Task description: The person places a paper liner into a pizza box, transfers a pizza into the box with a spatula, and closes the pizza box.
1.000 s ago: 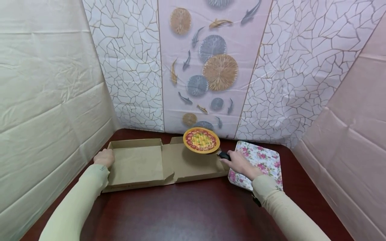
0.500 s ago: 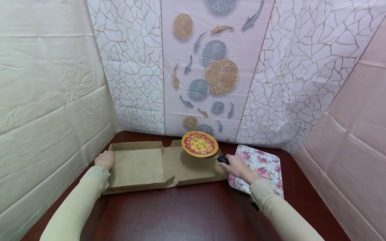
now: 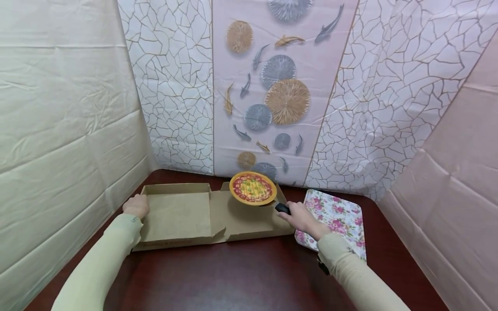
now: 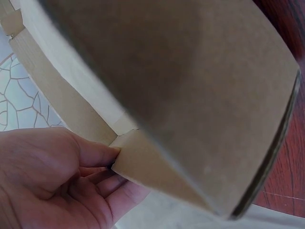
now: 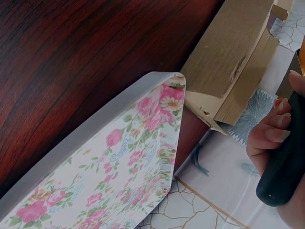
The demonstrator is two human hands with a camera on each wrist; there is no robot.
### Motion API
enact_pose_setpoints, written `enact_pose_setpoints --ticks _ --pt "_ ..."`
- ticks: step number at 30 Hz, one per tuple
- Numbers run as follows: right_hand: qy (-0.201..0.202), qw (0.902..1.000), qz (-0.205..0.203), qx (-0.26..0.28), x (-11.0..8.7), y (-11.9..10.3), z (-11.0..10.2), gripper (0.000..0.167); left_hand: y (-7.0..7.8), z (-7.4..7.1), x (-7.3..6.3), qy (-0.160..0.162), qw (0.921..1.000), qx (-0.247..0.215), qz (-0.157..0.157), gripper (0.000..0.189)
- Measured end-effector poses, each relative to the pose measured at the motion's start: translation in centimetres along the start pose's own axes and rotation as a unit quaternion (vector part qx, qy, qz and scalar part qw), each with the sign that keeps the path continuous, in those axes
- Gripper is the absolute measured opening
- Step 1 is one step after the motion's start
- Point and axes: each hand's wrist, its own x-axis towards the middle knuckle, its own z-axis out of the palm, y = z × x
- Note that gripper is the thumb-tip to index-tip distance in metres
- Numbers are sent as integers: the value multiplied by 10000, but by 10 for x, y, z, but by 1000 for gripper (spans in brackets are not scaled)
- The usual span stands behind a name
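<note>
A round pizza with a yellow rim is held up over the right half of an opened cardboard pizza box. Under it runs a spatula whose black handle my right hand grips; the pizza hides most of the blade. In the right wrist view, the fingers curl round that handle. My left hand is at the box's left end. Its thumb and fingers pinch the cardboard side wall in the left wrist view.
A white tray with pink flowers lies to the right, partly beneath my right forearm. The dark red table extends in front of the box. Patterned cloth hangs behind, and pale cloth walls stand on both sides.
My right hand has carried the pizza on the spatula leftward over the box's right half. My left hand has stayed at the box's left wall. The head view has tilted up slightly.
</note>
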Motion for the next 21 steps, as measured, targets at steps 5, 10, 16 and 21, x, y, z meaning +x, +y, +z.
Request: enact_pose_setpoints --ticks 5,10,16,21 --pt "14 10000 -62 0 1 -2 2 26 -1 1 2 5 10000 -17 2 33" --pt "72 9999 -141 -5 1 -6 1 27 -1 0 4 34 10000 -17 -16 33" --pt "107 9993 -330 -142 4 -12 3 28 -1 -1 2 47 10000 -12 -3 32" --pt "80 9989 -427 -153 7 -15 7 29 -1 -2 -3 54 9999 80 114 32"
